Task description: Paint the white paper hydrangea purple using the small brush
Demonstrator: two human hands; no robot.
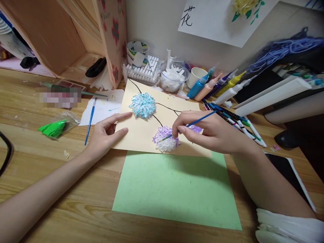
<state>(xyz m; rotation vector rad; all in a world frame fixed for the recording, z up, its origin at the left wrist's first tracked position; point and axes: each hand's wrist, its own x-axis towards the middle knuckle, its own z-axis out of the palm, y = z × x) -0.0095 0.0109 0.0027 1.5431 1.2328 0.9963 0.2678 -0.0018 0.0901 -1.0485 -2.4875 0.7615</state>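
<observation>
My right hand (205, 130) pinches a thin blue paintbrush (199, 119), its tip touching a ruffled paper flower (165, 139) that is purple on its upper part and white below. The flower sits on a cream sheet of paper (141, 135) with black drawn stems. Higher on the sheet is a blue and white ruffled flower (143, 105). Part of another purple patch (195, 129) shows behind my right hand. At the sheet's left edge my left hand (108, 130) rests with thumb and forefinger apart on the paper.
Under the cream sheet lies a green sheet (177, 189). A second brush (90, 121) lies on a paint-marked scrap (103, 106). Behind stand a bowl of white paper bits (172, 79), a paper cup (197, 77) and paint bottles (201, 84). Pens (238, 121) lie right; a green packet (54, 128) lies left.
</observation>
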